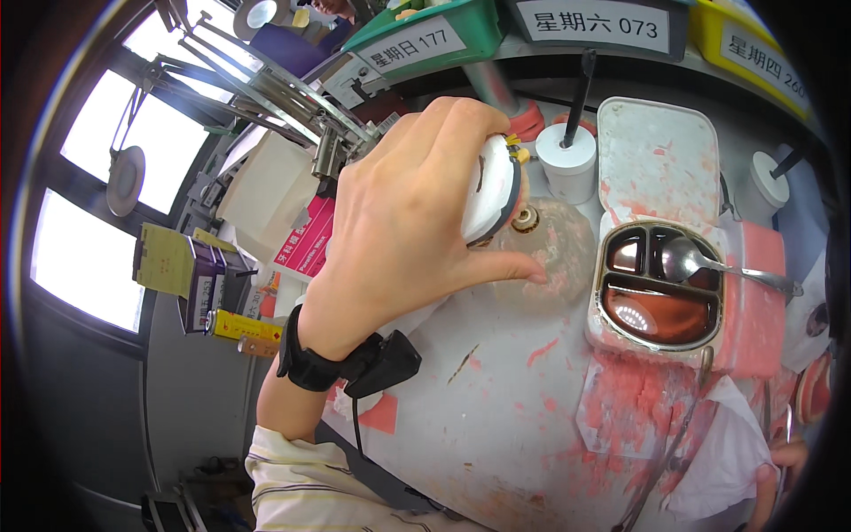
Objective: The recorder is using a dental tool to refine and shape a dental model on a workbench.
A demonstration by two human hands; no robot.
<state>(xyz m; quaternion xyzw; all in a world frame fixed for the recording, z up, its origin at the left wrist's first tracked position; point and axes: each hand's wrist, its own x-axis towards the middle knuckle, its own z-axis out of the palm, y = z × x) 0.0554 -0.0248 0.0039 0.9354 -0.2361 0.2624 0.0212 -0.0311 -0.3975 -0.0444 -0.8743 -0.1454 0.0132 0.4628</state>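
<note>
My left hand, with a black strap and small black device at its wrist, grips a white plaster dental model. A dark band runs along the model's edge, and small yellow bits show at its top; my fingers hide much of the rest. Just behind my outstretched thumb stands a clear glass spirit lamp with a metal neck. At the lower right edge only the bent fingers of my right hand show. They are beside a crumpled white tissue, and a thin shiny strip rises near them; what they hold is unclear.
On the right sits an open wax heater with dark melted wax in three compartments and a spoon lying across. A metal tool lies below it. White pots with black handles stand behind, under plastic bins. Pink wax smears the table.
</note>
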